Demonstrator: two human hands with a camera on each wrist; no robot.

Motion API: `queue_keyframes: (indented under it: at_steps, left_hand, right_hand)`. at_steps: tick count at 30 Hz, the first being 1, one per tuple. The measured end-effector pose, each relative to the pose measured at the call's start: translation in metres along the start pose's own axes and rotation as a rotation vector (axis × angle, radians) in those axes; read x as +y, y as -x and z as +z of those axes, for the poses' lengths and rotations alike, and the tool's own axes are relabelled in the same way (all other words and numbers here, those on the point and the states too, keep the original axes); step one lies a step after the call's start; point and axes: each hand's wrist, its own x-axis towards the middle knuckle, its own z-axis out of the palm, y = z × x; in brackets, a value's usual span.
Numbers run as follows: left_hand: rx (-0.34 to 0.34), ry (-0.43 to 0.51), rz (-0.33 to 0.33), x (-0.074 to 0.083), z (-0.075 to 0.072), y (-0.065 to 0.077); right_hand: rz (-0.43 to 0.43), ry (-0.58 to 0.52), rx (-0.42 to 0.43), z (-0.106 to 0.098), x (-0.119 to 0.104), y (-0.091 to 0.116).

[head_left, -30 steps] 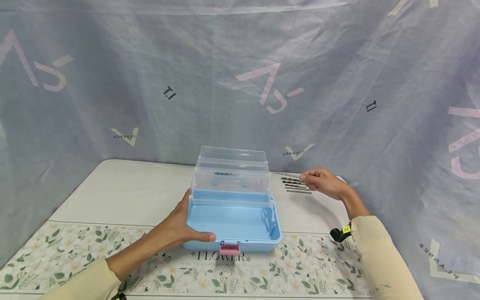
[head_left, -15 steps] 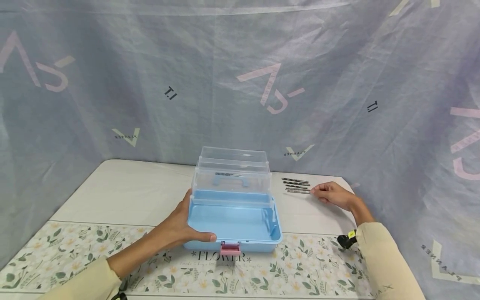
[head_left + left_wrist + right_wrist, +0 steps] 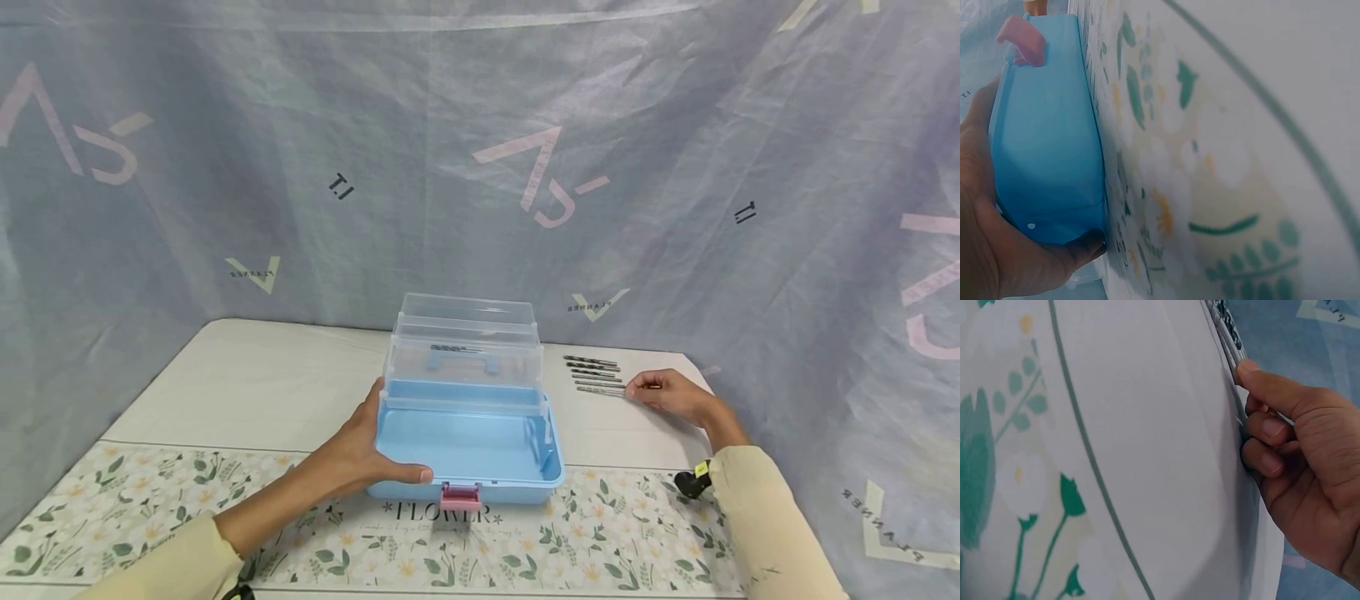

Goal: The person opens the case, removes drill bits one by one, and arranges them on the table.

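A light blue storage box with a pink latch stands on the table, its clear lid and trays raised at the back. My left hand grips its left side, the thumb over the front rim; the left wrist view shows the hand around the blue end wall. To the right of the box, my right hand pinches the right end of a thin drill bit. That bit lies nearest me in a row of several drill bits. Fingertips hide its end.
Through the clear tray several dark bits show. The white tabletop carries a floral printed band along its front. A grey-blue curtain hangs close behind the table and along its sides.
My right hand has carried the drill bit from above the back of the row to its near side, then slightly closer to me. My left hand and the box stay in place.
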Motion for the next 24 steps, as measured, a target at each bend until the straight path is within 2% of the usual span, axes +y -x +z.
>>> queue_keyframes:
  at_steps: [7, 16, 24]
  left_hand:
    - [-0.007, 0.015, 0.004, 0.0009, -0.0002, -0.0002]
    - [-0.006, 0.015, 0.003, 0.0012, 0.0004, 0.0000]
    - [-0.013, 0.029, -0.004, 0.0023, -0.0005, 0.0004]
  right_hand:
    - [0.008, 0.084, 0.022, 0.0032, -0.0035, 0.0000]
    - [0.052, 0.039, 0.028, 0.0049, -0.0005, -0.0025]
    - [0.074, -0.010, 0.009, 0.0054, -0.0084, -0.0028]
